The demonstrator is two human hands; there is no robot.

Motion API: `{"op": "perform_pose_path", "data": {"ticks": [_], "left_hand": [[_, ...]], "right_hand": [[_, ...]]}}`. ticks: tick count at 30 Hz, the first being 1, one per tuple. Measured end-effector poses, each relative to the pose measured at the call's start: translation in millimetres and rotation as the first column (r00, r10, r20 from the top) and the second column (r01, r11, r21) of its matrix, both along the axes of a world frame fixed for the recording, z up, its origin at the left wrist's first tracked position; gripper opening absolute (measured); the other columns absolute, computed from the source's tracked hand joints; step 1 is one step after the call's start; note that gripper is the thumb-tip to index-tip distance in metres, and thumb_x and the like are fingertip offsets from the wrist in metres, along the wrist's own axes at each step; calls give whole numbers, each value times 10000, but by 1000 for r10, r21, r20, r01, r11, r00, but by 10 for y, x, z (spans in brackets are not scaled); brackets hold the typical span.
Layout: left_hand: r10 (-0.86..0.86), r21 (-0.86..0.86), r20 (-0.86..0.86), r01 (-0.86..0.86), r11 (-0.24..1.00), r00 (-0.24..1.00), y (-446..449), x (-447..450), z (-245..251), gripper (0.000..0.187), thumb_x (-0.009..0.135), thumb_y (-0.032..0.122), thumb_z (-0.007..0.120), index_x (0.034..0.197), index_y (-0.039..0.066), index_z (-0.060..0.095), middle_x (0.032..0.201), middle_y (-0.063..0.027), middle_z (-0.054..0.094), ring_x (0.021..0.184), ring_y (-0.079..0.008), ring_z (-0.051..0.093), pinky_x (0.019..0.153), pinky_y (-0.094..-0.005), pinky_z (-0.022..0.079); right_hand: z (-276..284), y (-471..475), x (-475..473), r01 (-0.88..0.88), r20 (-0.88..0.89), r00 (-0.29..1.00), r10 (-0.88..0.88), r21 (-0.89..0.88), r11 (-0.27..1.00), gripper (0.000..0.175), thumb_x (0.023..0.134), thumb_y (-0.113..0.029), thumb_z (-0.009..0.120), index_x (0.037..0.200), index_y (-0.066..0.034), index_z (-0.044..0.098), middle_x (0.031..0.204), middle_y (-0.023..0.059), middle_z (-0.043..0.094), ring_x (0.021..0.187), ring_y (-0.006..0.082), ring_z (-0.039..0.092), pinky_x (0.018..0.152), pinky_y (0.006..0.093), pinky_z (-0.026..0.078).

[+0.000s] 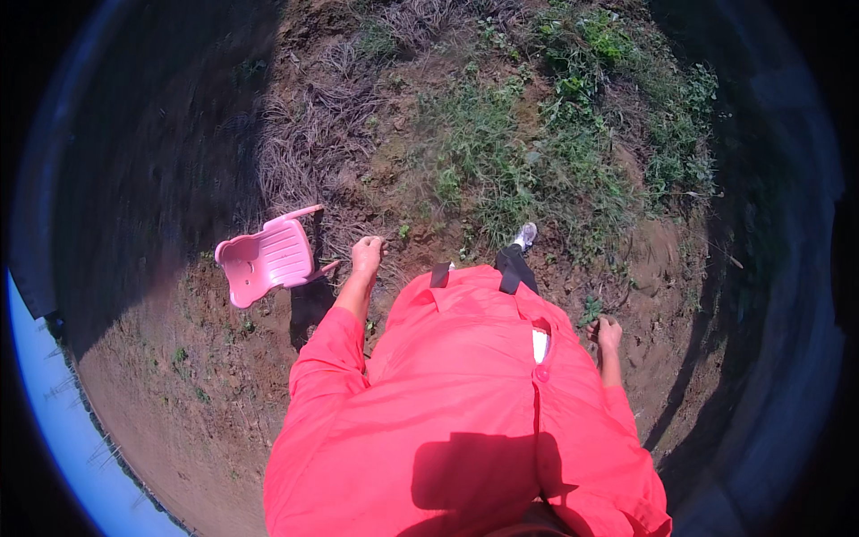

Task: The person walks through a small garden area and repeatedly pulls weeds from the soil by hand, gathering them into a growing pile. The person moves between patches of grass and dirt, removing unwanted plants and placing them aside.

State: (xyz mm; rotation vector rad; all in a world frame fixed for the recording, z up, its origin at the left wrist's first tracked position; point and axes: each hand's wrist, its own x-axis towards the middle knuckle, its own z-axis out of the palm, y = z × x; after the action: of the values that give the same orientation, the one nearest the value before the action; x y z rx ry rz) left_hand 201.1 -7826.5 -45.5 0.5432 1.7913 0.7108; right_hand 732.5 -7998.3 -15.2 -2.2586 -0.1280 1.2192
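My left hand [368, 254] hangs in front of my left side with its fingers curled in, and nothing shows in it. Just left of it is a small pink plastic child's chair [285, 254] with a bear-shaped back, apart from the hand. My right hand [607, 331] is low at my right side, its fingers partly bent. A small green leafy sprig [591, 309] shows right at those fingertips; I cannot tell whether it is held or grows from the soil behind. A red long-sleeved jacket [429, 376] covers my body.
One white shoe [527, 235] stands at the edge of green weeds [496, 154]. Dry straw-like stalks [302, 148] lie ahead on the left. Bare brown soil [181, 403] stretches behind the chair. Dark shadow [168, 154] covers the far left ground.
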Motion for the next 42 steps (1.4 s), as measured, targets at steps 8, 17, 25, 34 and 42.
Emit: {"op": "perform_pose_path", "data": {"ticks": [8, 17, 25, 34, 42], "left_hand": [[-91, -94, -11, 89, 992, 996, 521, 985, 97, 165, 805, 197, 490, 787, 36, 521, 674, -38, 548, 572, -106, 500, 497, -231, 383], [-367, -131, 73, 374, 918, 927, 930, 1860, -25, 214, 774, 213, 501, 735, 5, 529, 680, -26, 534, 635, -101, 478, 587, -244, 396], [-531, -199, 178, 559, 805, 828, 1140, 1709, -1082, 222, 775, 222, 525, 791, 3, 556, 701, -69, 575, 644, -138, 524, 621, -286, 424], [-177, -243, 430, 302, 922, 885, 927, 1673, -2677, 153, 772, 152, 524, 807, 3, 532, 687, -84, 561, 643, -163, 510, 611, -294, 417], [-213, -17, 446, 246, 969, 870, 1052, 1550, -3058, 304, 823, 237, 467, 1035, 20, 495, 947, -147, 572, 921, -223, 539, 766, -303, 413]], "right_hand": [[-426, 961, 541, -129, -142, 982, 123, -35, 991, 172, 802, -164, 470, 889, -27, 525, 603, 42, 515, 494, 169, 554, 420, 277, 456], [-995, 2639, 441, -534, -120, 839, 530, 5, 846, 247, 794, -201, 495, 935, -11, 568, 671, 58, 577, 548, 131, 557, 463, 257, 453], [-1791, 3932, -1318, -897, 232, 409, 883, -73, 435, 303, 744, -211, 490, 1020, -111, 565, 921, 159, 591, 861, 303, 558, 768, 354, 424], [-3605, 4464, -3714, -953, 363, -291, 885, -31, -301, 392, 719, -191, 584, 1086, -87, 495, 1036, 115, 534, 992, 285, 482, 819, 349, 419], [-5201, 4548, -5001, -758, 405, -624, 668, -105, -644, 395, 773, -126, 424, 1166, -86, 442, 1249, 94, 394, 1192, 256, 316, 895, 425, 339]]}}
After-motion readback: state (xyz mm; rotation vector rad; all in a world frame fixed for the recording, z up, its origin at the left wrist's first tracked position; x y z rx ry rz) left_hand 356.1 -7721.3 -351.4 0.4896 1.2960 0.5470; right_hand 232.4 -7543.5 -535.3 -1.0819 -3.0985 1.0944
